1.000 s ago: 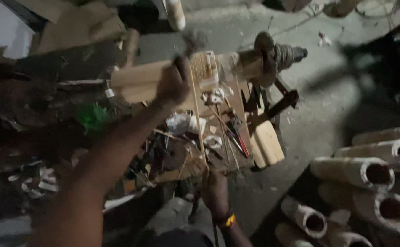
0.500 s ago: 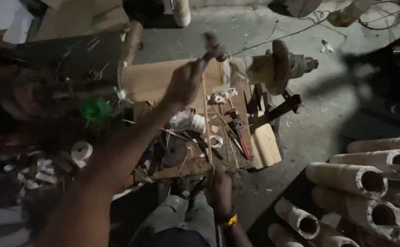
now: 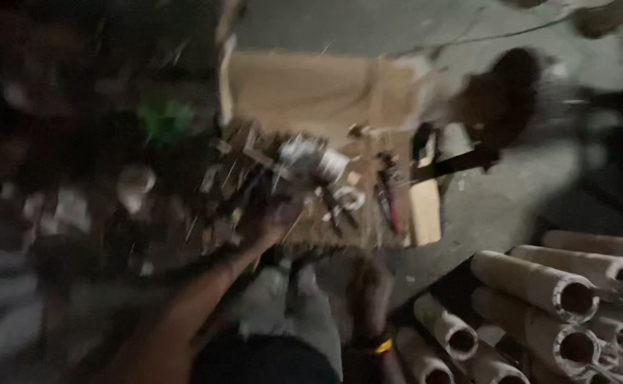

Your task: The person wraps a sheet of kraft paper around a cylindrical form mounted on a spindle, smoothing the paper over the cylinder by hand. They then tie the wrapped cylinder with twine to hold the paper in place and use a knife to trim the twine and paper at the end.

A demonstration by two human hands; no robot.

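Note:
The whole view is blurred by motion. My left hand [image 3: 270,219] is low over a cluttered wooden work board [image 3: 304,92], at its near edge among small scraps and tools. A thin pale stick [image 3: 296,226] shows faintly beside its fingers; whether the hand grips it I cannot tell. My right hand [image 3: 368,284], with a yellow band at the wrist, hangs near the board's front edge above my knees; its fingers are too blurred to read. A white roll-like object [image 3: 315,160] lies just beyond my left hand.
A dark round machine part [image 3: 510,92] sits at the board's right end. A red-handled tool [image 3: 386,195] and a wooden block [image 3: 425,210] lie on the right side. Several cardboard tubes [image 3: 539,281] are stacked at lower right. Something green [image 3: 165,117] lies in dark clutter on the left.
My left hand has dropped from high over the board's far side to its near edge. The long stick held upright between both hands is no longer clearly seen. The camera swung.

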